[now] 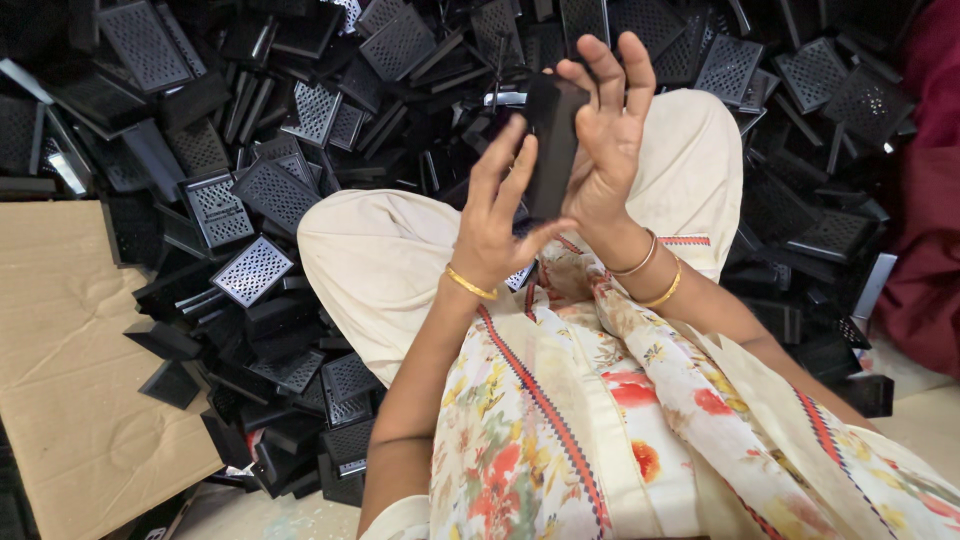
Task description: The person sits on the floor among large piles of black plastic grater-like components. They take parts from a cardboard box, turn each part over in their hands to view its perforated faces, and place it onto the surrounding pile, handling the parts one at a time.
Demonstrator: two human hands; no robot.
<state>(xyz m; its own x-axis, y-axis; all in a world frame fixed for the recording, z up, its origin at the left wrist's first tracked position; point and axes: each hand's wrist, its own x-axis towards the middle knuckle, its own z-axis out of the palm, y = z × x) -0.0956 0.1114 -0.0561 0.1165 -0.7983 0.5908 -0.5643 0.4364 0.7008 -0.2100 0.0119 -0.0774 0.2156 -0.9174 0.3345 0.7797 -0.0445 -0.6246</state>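
Black plastic part [553, 140], a narrow upright block, stands between the two raised hands above the person's lap, roughly at the middle of the view.

Far left, a sheet of brown cardboard [60, 360] lies flat on the floor, with its right edge tucked under a heap of black perforated grilles [250, 200]. The heap spreads from the cardboard across the whole top of the view and down both sides of the legs; the pieces lie at all angles, some with the hole pattern face up, some on edge.

Next comes the left knee in cream trousers [380, 260], touching the heap. Above it the left hand [495, 215] is half open: its fingers [508, 170] stretch up along the near side of the part and the thumb points right beneath it. A gold bangle [470, 284] circles that wrist.

The right hand [605, 140] cups the part from the other side, palm turned toward the camera, fingers curled loosely over the top edge, so the block is pressed between both hands. Two bangles [652, 275] sit on the right wrist.

Below, a floral tunic [560, 430] covers the lap. At the far right edge, dark red cloth [930, 200] borders the heap.
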